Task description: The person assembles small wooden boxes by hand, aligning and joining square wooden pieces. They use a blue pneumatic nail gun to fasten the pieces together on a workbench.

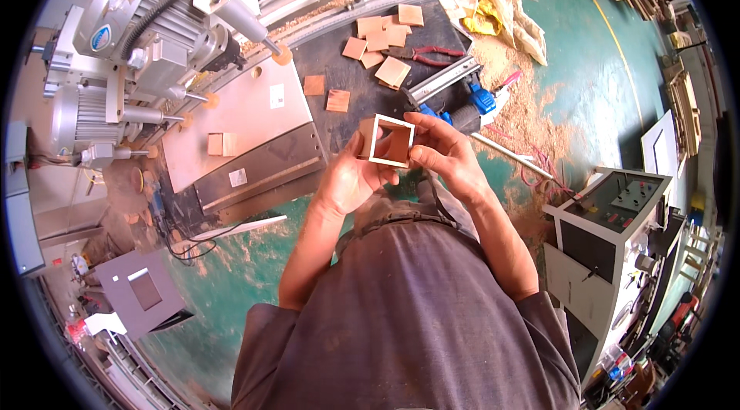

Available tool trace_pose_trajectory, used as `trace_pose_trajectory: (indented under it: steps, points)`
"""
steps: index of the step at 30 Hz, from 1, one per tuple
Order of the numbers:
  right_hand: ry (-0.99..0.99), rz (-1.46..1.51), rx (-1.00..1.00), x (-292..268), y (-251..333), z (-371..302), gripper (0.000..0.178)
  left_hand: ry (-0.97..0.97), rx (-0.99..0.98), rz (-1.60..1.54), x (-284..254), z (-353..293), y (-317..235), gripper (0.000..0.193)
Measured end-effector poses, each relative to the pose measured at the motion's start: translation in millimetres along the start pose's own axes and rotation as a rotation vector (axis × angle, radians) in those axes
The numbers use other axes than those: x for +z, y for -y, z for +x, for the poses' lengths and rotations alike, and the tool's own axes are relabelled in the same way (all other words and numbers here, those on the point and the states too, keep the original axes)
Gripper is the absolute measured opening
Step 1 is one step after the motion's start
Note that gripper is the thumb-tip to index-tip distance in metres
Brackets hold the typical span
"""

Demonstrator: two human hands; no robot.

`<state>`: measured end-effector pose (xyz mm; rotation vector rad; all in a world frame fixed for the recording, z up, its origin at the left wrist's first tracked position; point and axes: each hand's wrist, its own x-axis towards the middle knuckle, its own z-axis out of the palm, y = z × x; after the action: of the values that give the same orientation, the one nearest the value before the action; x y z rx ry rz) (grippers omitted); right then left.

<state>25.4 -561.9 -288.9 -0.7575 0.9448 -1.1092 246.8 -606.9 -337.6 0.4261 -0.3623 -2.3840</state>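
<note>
Between both hands I hold a small open wooden box [396, 149], its pale square rim facing up and its inside reddish brown. My left hand [353, 173] wraps the box's left side and underside. The fingers and thumb of my right hand [449, 154] grip its right edge. Beyond the box, on a dark work surface [324, 52], lie several thin square wooden pieces [377, 41], some overlapping. Two more square pieces, one [338, 100] nearer and one [314, 85] farther left, lie apart from them. Red-handled pliers [432, 54] rest beside the pile.
At left stands a machine with grey motors [116, 9] and round orange-tipped spindles [281, 54]. A wooden block [222, 144] sits on a pale board [247, 113]. A blue-fitted clamp [479, 99] is at the bench's right end. Sawdust [501, 63] covers the floor; a control cabinet [613, 202] stands right.
</note>
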Motion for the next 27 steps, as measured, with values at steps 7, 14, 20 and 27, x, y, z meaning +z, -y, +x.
trace_pose_trajectory:
  steps: [7, 14, 20, 27]
  points:
    - [-0.076, 0.071, 0.047, -19.5, -8.7, 11.5, 0.056, 0.131, -0.049, -0.212, 8.3, 14.1, 13.6, 0.051]
    - [0.008, 0.116, 0.151, -17.5, 2.1, 19.2, 0.037, 0.106, -0.012, -0.193, 4.0, 9.6, 16.7, 0.058]
    - [-0.029, 0.092, 0.114, -18.1, -3.2, 24.8, 0.032, -0.128, -0.066, 0.203, 15.7, 4.3, 7.3, 0.063]
    - [-0.071, -0.046, -0.028, -9.4, 2.7, 25.8, 0.029, -0.289, 0.266, 0.424, 25.9, -0.6, 4.8, 0.065]
